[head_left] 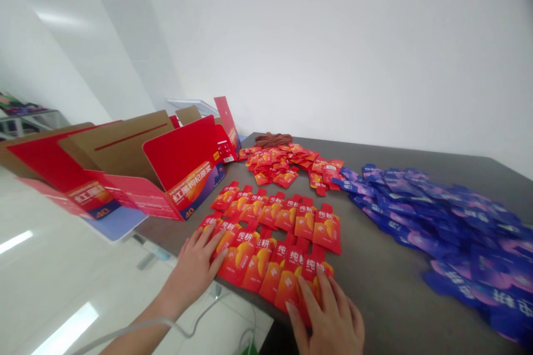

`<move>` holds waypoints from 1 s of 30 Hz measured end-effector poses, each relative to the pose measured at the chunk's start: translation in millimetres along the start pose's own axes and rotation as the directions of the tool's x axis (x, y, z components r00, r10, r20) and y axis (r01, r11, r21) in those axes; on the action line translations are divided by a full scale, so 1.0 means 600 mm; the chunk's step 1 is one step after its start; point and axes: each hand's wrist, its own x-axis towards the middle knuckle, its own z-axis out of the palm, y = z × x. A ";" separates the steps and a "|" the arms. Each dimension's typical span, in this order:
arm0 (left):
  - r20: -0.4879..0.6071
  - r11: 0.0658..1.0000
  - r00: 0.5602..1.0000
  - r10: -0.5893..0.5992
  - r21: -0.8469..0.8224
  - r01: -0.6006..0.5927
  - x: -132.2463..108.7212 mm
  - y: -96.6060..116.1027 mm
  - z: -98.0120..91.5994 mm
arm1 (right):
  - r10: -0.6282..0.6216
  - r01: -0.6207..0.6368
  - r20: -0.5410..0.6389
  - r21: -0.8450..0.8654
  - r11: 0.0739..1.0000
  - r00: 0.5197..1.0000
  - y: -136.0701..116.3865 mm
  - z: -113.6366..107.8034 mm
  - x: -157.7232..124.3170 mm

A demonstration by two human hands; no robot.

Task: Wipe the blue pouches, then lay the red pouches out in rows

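Note:
Two overlapping rows of red-and-orange sachets lie flat on the dark table, a far row [273, 211] and a near row [245, 258]. My left hand [199, 258] rests on the left end of the near row, fingers spread over the sachets there. At the right end of that row, my right hand [331, 316] touches the last sachets with its fingers stretched out and its thumb apart. Neither hand grips a sachet. Parts of the end sachets are hidden under my fingers.
Open red cartons [189, 161] stand at the table's left edge. Behind the rows lies a heap of loose red sachets [270, 161], with brown cord-like material [272, 140] beyond. A large pile of blue-purple sachets [433, 216] covers the right side. A grey cable [166, 321] crosses my left forearm.

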 end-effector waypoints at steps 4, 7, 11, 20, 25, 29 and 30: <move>-0.012 0.999 0.999 -0.031 0.010 0.031 -0.002 0.011 -0.007 | -0.001 0.001 0.000 -0.003 1.000 1.000 0.000 0.001 0.001; -0.097 0.999 0.995 0.036 -0.004 -0.036 -0.008 0.016 -0.021 | -0.008 0.008 -0.003 -0.013 1.000 1.000 0.001 0.004 -0.002; -0.055 0.938 0.939 0.341 -0.051 -0.343 -0.017 0.029 -0.027 | -0.008 0.008 -0.001 -0.017 1.000 1.000 0.001 0.010 -0.008; -0.052 0.931 0.931 0.362 -0.033 -0.364 -0.020 0.039 -0.011 | 0.015 -0.013 -0.072 0.021 1.000 0.997 0.001 0.026 -0.016; -0.194 0.967 0.948 0.252 0.011 -0.255 -0.027 0.019 -0.009 | -0.019 0.026 -0.126 0.049 0.998 0.992 0.005 0.032 -0.020; -0.113 0.981 0.975 0.191 0.003 -0.191 -0.021 0.014 -0.001 | -0.197 0.209 -0.091 0.151 0.966 0.976 0.007 0.041 -0.007; -0.091 0.983 0.979 0.183 -0.006 -0.184 -0.018 0.015 0.000 | -0.223 0.231 -0.065 0.177 0.957 0.973 0.007 0.043 -0.003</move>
